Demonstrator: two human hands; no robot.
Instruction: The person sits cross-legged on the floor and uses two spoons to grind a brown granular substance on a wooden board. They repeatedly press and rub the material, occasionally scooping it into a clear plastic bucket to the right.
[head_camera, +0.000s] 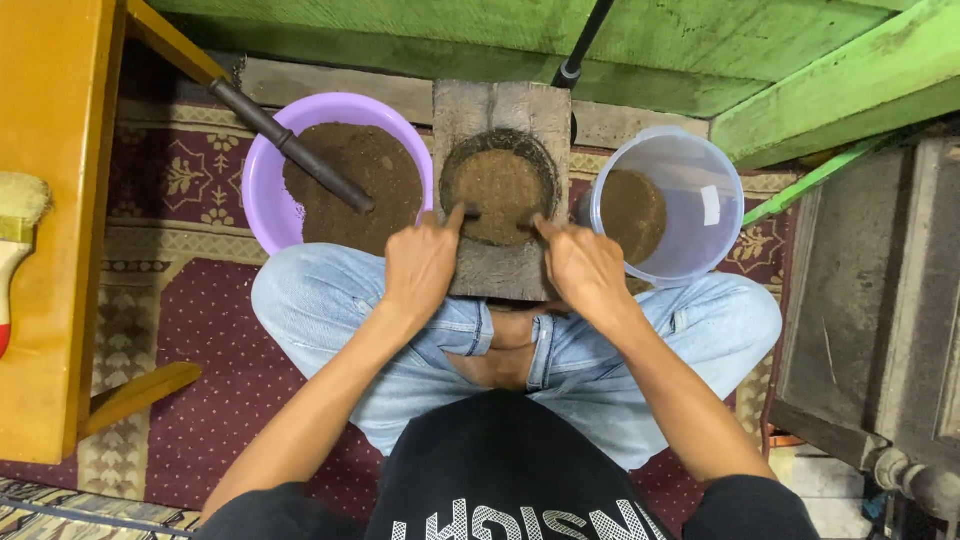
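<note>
Pressing two hands (505, 262) into one mould (500, 185); two tubs (262, 170) flanking.

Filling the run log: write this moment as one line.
left hand: fingertip on round brown-powder-filled mould ring | right hand: same | ring on grey wooden block | purple plastic basin left, clear plastic bucket right

Sat cross-legged, both forearms reaching toward twelve o'clock. Left hand (420, 268) at eleven o'clock, knuckles up, index finger stretched forward and to one o'clock. Right hand (583, 268) at one o'clock, mirrored, index finger aimed to eleven o'clock. Other fingers curled loosely, wrists straight.
</note>
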